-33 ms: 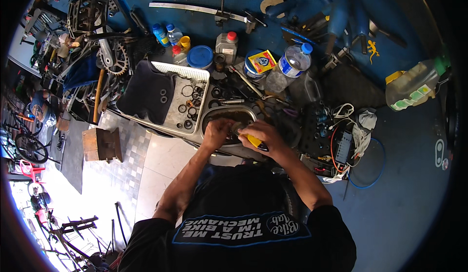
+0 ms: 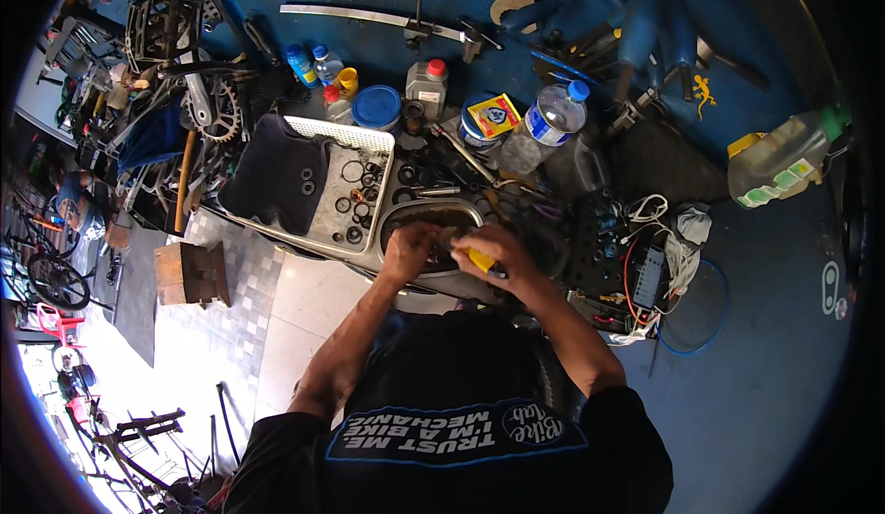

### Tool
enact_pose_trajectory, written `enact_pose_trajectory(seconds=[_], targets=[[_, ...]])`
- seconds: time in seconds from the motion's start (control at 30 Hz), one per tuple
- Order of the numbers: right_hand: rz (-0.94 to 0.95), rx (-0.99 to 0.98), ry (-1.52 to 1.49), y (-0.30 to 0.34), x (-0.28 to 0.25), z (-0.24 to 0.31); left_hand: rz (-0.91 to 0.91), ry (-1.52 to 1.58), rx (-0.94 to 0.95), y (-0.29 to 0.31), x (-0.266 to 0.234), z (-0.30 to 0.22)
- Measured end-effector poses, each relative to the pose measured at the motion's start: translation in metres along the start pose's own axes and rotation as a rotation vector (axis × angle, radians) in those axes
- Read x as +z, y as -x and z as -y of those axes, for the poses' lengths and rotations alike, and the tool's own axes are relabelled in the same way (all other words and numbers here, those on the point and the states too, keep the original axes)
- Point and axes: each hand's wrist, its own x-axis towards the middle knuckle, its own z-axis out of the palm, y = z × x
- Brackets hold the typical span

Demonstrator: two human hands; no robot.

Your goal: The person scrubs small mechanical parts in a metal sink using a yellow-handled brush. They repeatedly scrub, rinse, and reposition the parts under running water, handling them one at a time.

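Basin [image 2: 433, 202] sits under the left hand [image 2: 408, 251], curled, its hold impossible to tell; at the basin's right edge, the right hand [image 2: 501, 254] is wrapped around a yellow-handled tool [image 2: 479, 259].

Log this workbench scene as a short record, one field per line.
Left hand: over the basin, fingers bent; what they hold is unclear
Right hand: gripping a yellow-handled tool, its working end too blurred to identify
Basin: oval, metal rim, dark inside, beneath the hands
White tray: left of the basin, holding a black cloth and loose rings
Behind: grey bottle with red cap, blue-lidded tub, large clear bottle with blue cap
Right side: power strip among cables
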Motion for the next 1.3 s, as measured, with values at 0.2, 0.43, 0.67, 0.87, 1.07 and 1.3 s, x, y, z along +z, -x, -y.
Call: enact_pose_trajectory(seconds=[0.2, 0.43, 0.67, 0.87, 1.07, 1.3], targets=[[0.082, 0.08, 0.276, -0.008, -0.007, -0.032, 0.029, 0.357, -0.063, -0.005, 0.0, 0.002], [-0.029, 0.424, 0.026, -0.016, 0.004, -0.01, -0.013, 0.309, 0.02, -0.007, 0.001, -0.002], [-0.137, 0.43, 0.088, -0.024, 0.016, -0.001, -0.139, 0.088, 0.032, -0.009, 0.006, -0.005], [-0.2, 0.423, 0.078, -0.021, 0.022, 0.004, -0.195, -0.057, 0.065, -0.009, 0.007, -0.007], [-0.181, 0.498, 0.1, -0.024, 0.02, 0.011, -0.203, -0.042, 0.115, -0.017, 0.007, 0.004], [-0.123, 0.622, 0.081, -0.027, 0.015, 0.015, -0.199, 0.02, 0.104, -0.02, 0.01, 0.002]])
